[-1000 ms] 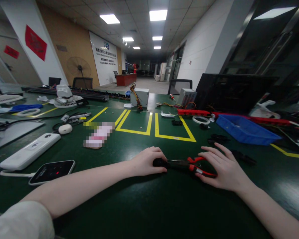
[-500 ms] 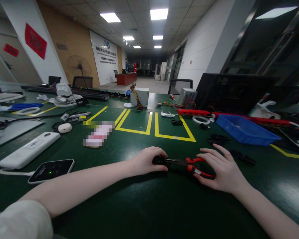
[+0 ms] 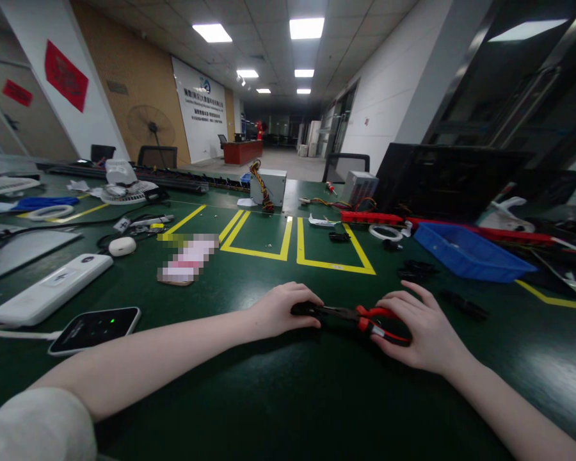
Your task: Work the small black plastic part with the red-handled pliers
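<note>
My right hand [image 3: 415, 326] is closed around the red and black handles of needle-nose pliers [image 3: 367, 319], whose jaws point left. Between the thumb and fingers of my left hand [image 3: 288, 312] is a small black part [image 3: 306, 309], mostly covered by the fingers. The plier tips meet this black part at its right side; whether they grip it, I cannot tell. Both hands are just above the green tabletop [image 3: 288, 397]. Beyond my right hand lie several black parts [image 3: 417, 269], and another dark piece [image 3: 463, 304] rests to its right.
A blue tray [image 3: 475, 253] stands at the right, before a black monitor [image 3: 451, 179]. On the left lie a phone [image 3: 188, 259], a white power bank [image 3: 50, 288] and a black device [image 3: 96, 330]. A power supply [image 3: 271, 187] stands at the back within reach of yellow tape lines [image 3: 254, 254].
The fingers of my right hand have closed in around the plier handles, which were held more loosely before. My left hand stays on the black part. The whole view has shifted slightly.
</note>
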`<state>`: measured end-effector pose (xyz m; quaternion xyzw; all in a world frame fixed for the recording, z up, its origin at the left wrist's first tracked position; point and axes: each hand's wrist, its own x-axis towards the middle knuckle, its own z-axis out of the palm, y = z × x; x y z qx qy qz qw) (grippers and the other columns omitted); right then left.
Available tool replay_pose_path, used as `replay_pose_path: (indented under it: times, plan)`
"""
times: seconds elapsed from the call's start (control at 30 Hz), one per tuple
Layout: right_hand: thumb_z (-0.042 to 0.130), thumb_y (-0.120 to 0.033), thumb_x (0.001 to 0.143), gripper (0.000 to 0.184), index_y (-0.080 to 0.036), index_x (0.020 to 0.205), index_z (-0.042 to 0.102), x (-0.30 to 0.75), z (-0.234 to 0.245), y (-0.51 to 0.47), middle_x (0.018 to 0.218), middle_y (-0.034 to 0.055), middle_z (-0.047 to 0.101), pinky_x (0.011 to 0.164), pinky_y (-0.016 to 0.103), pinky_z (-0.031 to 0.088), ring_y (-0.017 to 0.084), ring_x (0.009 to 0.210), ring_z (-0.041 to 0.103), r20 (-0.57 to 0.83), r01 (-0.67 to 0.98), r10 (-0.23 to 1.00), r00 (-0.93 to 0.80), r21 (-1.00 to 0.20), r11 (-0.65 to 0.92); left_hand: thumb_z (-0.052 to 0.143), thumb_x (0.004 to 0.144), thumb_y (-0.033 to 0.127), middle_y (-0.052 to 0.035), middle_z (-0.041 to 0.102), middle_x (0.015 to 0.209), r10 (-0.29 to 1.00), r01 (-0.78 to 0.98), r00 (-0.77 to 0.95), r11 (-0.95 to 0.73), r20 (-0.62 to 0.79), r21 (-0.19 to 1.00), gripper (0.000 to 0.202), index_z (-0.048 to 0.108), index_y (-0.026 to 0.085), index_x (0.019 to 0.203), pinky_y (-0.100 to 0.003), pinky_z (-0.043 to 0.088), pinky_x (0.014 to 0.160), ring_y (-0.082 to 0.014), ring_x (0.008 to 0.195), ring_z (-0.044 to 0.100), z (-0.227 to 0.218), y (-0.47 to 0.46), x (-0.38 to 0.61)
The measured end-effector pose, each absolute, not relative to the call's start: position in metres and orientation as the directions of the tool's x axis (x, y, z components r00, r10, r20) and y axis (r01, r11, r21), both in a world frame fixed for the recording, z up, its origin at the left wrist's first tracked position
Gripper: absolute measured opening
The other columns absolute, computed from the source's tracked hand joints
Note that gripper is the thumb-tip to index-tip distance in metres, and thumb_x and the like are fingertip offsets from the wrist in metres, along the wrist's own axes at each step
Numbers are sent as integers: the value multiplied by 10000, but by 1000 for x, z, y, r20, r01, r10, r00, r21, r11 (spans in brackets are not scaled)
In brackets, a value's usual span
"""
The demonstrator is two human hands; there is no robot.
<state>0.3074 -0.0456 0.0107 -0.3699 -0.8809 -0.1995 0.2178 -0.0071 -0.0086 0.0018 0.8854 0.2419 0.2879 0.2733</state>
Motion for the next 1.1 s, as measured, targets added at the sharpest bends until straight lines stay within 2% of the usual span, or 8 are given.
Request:
replay_pose_path:
  times: [0.2,0.47,0.8,0.9,1.1]
  plan:
    - [659,-451,744,340,-211,981,618,311,5,-44,883,54,693,1028,534,390,242,835,651,533,750,581,-615,168,640,737,845,258,-88,663,1172,572,243,712,-746,408,620,338,662,194,1169,-389,503,947,-227,1091,618,0,-7,-8]
    - [649,-447,747,339,-209,982,591,311,5,-45,847,47,674,997,521,394,228,767,632,518,773,613,-596,165,612,715,861,208,-86,670,1217,552,201,697,-762,457,616,385,649,191,1240,-363,520,977,-206,1110,632,-1,-8,-8]
    - [667,-499,740,454,-172,1041,576,305,13,-48,911,94,677,950,499,398,257,822,634,528,761,569,-630,277,586,699,876,197,-85,688,1204,536,189,701,-776,471,602,397,634,193,1267,-365,527,982,-206,1104,645,1,-10,-9]
    - [665,-471,753,450,-159,1064,572,304,16,-48,906,96,675,947,496,398,250,815,634,523,746,549,-652,316,586,701,875,196,-86,686,1204,528,179,695,-785,488,594,386,641,194,1256,-373,524,983,-205,1105,640,0,-9,-9]
    - [639,-400,739,389,-159,1041,593,305,12,-47,879,88,675,982,497,379,241,791,631,520,745,560,-645,262,614,700,866,155,-92,666,1209,495,171,698,-817,518,550,376,650,189,1237,-380,528,966,-214,1125,610,1,-9,-9]
